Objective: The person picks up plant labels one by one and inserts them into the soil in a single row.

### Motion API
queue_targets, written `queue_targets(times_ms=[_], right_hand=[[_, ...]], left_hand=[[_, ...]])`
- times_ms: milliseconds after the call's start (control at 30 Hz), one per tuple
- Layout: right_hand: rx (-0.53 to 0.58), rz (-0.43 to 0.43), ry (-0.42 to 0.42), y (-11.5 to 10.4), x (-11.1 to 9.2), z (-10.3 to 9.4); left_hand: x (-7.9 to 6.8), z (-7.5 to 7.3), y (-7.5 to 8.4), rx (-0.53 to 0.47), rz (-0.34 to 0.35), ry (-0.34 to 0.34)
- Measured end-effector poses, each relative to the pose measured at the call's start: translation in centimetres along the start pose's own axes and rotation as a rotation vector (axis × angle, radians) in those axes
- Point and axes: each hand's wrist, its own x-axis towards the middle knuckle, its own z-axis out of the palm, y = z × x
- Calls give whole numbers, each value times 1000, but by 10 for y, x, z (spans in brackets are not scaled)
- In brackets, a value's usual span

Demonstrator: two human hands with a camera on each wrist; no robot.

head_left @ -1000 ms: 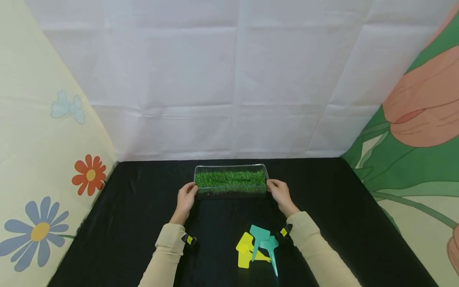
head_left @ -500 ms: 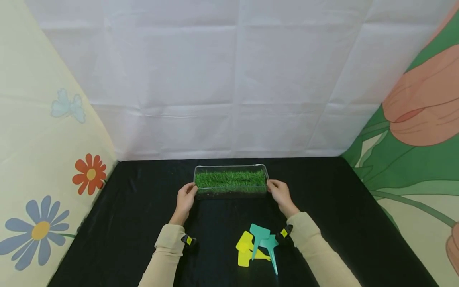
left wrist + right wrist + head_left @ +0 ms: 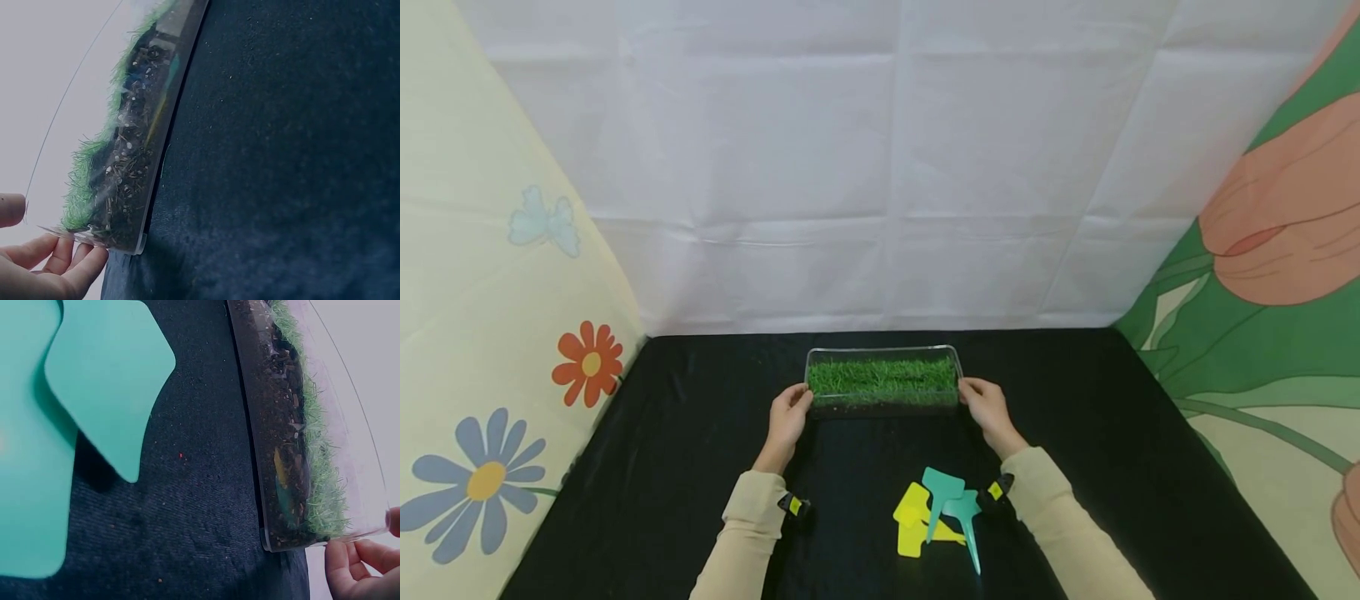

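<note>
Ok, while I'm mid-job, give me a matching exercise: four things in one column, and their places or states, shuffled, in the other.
Things:
1. left hand
2. yellow tags
3. right hand
4. green grass

Places or states:
A. inside the clear box
B. holding the clear box's right end
C. holding the clear box's left end
D. on the black cloth, with teal tags

Pairs: 1-C, 2-D, 3-B, 4-A

I face a creased white sheet [image 3: 880, 167] behind the black worktop [image 3: 662, 467]. On my left is a pale flowered cloth [image 3: 467, 308]; on my right, a pink tulip print [image 3: 1292, 217].
</note>
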Motion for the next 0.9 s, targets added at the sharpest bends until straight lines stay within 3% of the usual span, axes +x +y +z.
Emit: queue_targets(times_ms=[900], right_hand=[[-5, 21, -21, -4, 0, -4]], left_hand=[[-6, 0, 2, -18, -24, 3]])
